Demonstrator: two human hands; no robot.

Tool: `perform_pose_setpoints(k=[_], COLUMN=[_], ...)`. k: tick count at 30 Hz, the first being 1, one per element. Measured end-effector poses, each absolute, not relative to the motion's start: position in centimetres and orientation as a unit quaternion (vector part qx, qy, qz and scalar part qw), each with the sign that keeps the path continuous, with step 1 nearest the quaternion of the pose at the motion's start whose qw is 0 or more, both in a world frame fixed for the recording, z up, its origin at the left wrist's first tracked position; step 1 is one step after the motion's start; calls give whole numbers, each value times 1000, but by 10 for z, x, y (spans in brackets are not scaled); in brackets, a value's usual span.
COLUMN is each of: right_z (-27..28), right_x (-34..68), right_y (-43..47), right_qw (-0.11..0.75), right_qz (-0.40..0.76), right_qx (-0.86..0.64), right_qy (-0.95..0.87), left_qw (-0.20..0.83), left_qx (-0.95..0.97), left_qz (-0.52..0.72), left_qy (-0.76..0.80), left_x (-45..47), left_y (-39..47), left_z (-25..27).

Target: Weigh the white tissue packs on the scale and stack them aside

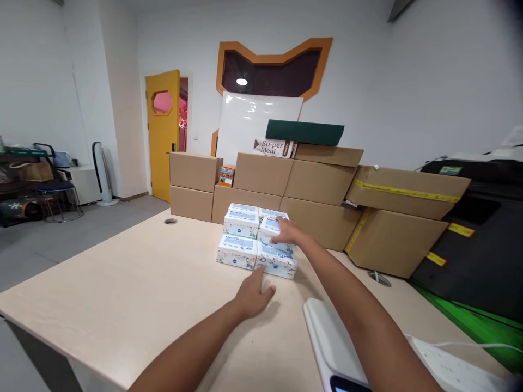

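Note:
Several white tissue packs with blue print and a floral pattern are stacked in two columns in the middle of the table. My right hand (289, 231) is closed around the right end of an upper tissue pack (267, 227), its thumb on the front side. Directly below is the front right tissue pack (275, 261). My left hand (254, 294) is in front of that lower pack, forefinger stretched to its front face and thumb spread apart; nothing is in it. The front left tissue pack (237, 251) sits beside it, with another pack (240, 223) behind and higher.
Cardboard boxes (259, 173) line the back of the wooden table (134, 294). A white device with a screen (337, 337) lies under my right forearm, near a white power strip (453, 365). Cable holes (170, 221) pierce the tabletop. A yellow door (163, 130) stands open behind.

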State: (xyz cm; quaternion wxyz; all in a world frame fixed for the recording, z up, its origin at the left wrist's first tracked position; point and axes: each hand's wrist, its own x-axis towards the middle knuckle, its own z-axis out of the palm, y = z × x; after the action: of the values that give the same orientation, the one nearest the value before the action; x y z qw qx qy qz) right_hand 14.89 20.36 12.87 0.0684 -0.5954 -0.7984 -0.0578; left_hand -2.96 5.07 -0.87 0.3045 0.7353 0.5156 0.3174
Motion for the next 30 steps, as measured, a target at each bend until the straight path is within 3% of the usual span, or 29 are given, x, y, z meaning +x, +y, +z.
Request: perform_pose_setpoints(k=[7,12,18,30], right_z=[162,153,104,86], right_x=[220,285,300,305], right_y=[135,39,-30,-21], right_qw=[147,191,131,94], right_qz=[-56,20,73,80], right_qx=[-562,-544,-564,-559], right_qy=[-812,-817,-812,-820], left_qw=[298,287,273,306], left_qx=[748,767,792,868], left_qz=[309,305,305,238], left_qy=[506,487,453,309], left_x=[-28,-27,-15,17], left_y=[59,62,46,1], left_z=[-12,-8,2,-11])
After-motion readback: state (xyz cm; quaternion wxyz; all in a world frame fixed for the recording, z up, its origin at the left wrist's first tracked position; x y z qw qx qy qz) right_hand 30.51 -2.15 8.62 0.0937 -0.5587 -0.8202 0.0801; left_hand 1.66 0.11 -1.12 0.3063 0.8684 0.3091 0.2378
